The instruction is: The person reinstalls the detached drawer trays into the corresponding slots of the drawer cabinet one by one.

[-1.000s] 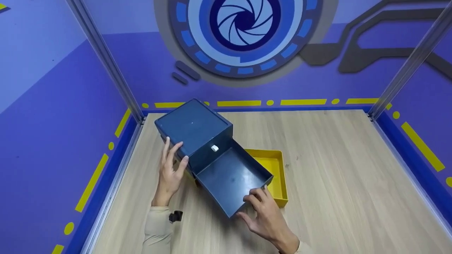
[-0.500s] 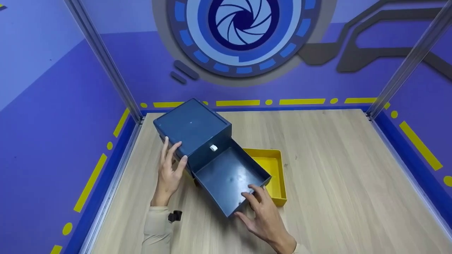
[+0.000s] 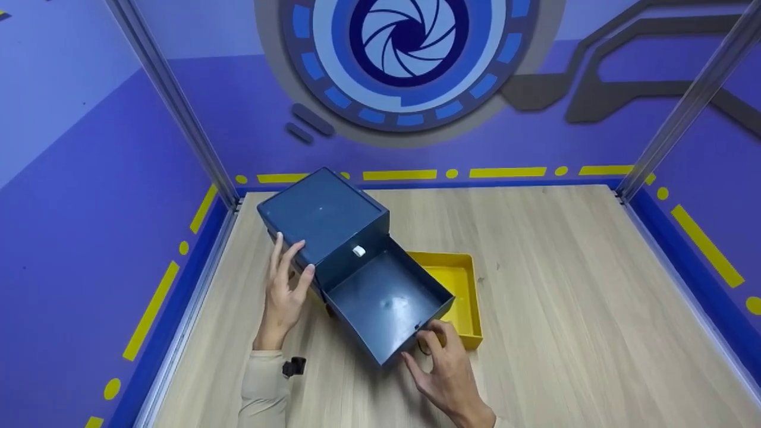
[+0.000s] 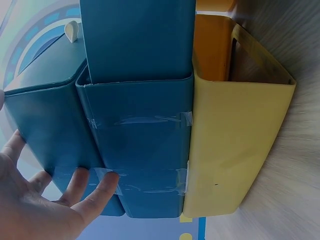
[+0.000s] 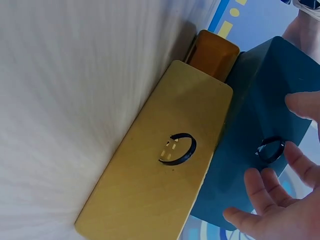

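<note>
A small drawer unit has a dark blue upper case point(image 3: 324, 217) with a white pull tab point(image 3: 358, 251) on its front. Below it, a blue drawer point(image 3: 386, 306) is pulled out, its inside bare. Lowest is a yellow drawer point(image 3: 464, 291), also drawn out. My left hand point(image 3: 286, 294) rests spread fingertips against the unit's left side, near clear tape point(image 4: 145, 120) in the left wrist view. My right hand point(image 3: 449, 371) is at the blue drawer's front, fingers loosely bent and apart. In the right wrist view, one fingertip is right at its black ring pull point(image 5: 271, 150).
The unit stands angled on a pale wooden table point(image 3: 565, 297). Purple-blue panels with yellow marks point(image 3: 511, 172) enclose the back and sides. A second black ring pull point(image 5: 187, 150) is on the yellow drawer's front.
My right fingers have come off the blue drawer's front rim and dropped lower, to the outside of its front. The left hand and the drawers keep nearly the same place.
</note>
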The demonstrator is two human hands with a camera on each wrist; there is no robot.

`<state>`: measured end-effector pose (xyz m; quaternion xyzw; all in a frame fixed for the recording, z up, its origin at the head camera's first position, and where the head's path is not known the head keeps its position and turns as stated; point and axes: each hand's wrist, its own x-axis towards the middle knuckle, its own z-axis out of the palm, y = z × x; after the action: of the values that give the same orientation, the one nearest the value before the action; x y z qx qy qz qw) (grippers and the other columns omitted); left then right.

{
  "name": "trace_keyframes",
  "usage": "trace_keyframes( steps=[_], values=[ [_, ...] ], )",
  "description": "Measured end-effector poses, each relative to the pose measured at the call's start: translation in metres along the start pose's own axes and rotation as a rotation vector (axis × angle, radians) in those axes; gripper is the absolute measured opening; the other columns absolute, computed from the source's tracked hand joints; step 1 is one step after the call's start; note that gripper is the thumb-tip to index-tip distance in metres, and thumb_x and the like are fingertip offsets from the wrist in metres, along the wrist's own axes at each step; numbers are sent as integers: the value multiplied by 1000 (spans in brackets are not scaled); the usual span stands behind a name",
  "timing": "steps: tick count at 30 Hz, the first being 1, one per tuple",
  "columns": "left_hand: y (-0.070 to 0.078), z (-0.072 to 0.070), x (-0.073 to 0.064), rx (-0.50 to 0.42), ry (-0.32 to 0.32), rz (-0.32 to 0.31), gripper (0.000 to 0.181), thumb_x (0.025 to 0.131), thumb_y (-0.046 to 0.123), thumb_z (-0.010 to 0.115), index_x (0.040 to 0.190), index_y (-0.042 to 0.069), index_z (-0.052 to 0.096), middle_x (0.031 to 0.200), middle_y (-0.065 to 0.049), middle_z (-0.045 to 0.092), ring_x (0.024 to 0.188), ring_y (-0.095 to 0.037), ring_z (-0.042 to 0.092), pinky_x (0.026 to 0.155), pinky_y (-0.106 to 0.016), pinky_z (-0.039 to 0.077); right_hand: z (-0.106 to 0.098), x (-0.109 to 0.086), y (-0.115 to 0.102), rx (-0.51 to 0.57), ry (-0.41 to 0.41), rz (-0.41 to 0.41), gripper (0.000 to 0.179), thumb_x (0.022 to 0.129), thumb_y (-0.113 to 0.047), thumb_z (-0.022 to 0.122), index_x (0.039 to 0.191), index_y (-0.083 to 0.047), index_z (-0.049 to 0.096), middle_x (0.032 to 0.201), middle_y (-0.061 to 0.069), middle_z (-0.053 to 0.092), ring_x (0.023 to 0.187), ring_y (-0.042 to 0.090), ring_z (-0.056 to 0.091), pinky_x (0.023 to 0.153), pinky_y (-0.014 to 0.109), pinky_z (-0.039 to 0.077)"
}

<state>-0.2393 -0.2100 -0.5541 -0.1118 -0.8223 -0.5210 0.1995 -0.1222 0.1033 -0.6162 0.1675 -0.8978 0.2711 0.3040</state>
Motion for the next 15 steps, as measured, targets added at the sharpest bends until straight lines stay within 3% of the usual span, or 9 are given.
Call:
trace_keyframes(
  steps=[15],
  values=[
    [0,-1,0,19,-5,-13,52,105,25,65,157,26,54,181,-6,12,164,-40,21,112,-75,42,13,13,-1,4,-25,33,42,75,-29,98,101,-17,67,116,5,60,106,15,56,82,31,54]
  ],
)
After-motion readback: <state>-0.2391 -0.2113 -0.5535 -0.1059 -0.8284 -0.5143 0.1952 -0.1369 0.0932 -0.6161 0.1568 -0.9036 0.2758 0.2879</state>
